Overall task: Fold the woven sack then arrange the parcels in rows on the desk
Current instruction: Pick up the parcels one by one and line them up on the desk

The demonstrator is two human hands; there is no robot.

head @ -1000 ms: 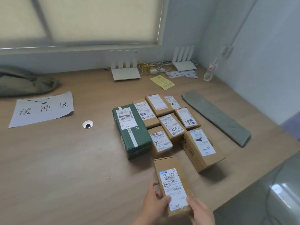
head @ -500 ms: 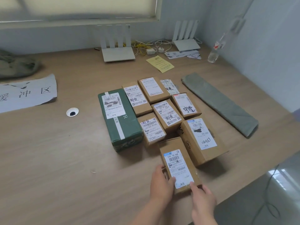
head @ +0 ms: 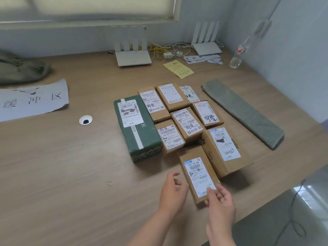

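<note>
Parcel w/ blue-edged label (head: 197, 173) lies on desk (head: 71, 166), front-right of green parcel (head: 136, 126). Your right hand (head: 221, 203) rests relaxed fingers on its near end; left hand (head: 173, 191) hangs loose beside it. Folded sack (head: 243, 112) lies farther right.

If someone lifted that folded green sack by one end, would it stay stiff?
Probably not: the folded woven sack lies limp and flat on the desk, so it would likely droop and maybe unfold. Being thin, it probably weighs little.

Left hand (head: 173, 191) now off the parcel (head: 196, 172)
</note>
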